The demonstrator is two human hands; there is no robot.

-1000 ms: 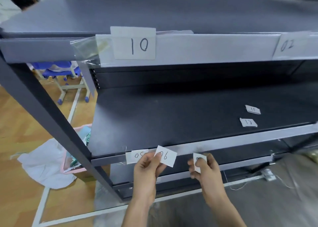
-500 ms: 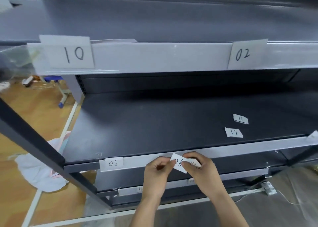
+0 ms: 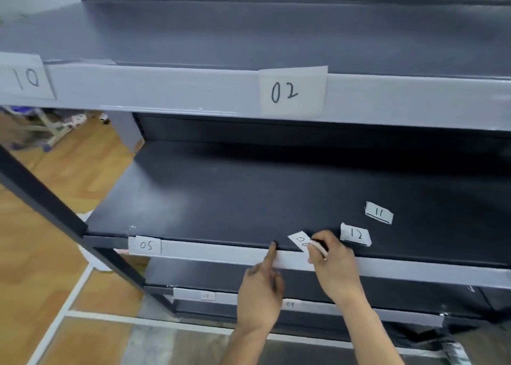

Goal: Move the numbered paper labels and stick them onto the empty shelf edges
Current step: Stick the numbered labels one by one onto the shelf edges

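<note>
Head view, only view.

- Left hand (image 3: pixel 260 290), lower centre: index finger straight, tip on the front edge of the middle shelf (image 3: pixel 221 255). Other fingers curled. Grip holds nothing.
- Right hand (image 3: pixel 334 265), just right of the left hand: grip narrow, pinching the held label (image 3: pixel 298 239) between thumb and fingertips.
- The held label is tilted and sits at the top of the middle shelf's grey edge strip, over the dark deck. Writing reads "0" plus a second digit partly covered by the fingers. Cannot tell if it is stuck down.
- Label "05" (image 3: pixel 145 245) is stuck flat on the same edge strip, lower left, well apart from the hands.
- Label "12" (image 3: pixel 356 234) lies loose on the middle shelf deck, just right of the right hand.
- Label "11" (image 3: pixel 378 212) lies just behind "12" on the deck, not touching it.
- Upper shelf edge (image 3: pixel 166 88) carries label "10" (image 3: pixel 26 78) at the far left of the frame and label "02" (image 3: pixel 291 91) at upper centre, both handwritten in black.
- Lower shelf edge (image 3: pixel 359 313), near the bottom: two small labels, one (image 3: pixel 206 296) too small to read, the other (image 3: pixel 289 304) partly behind the left hand, digits unclear.
- Wooden floor (image 3: pixel 55 254) at left, with a dark upright post (image 3: pixel 41 198) crossing it.
</note>
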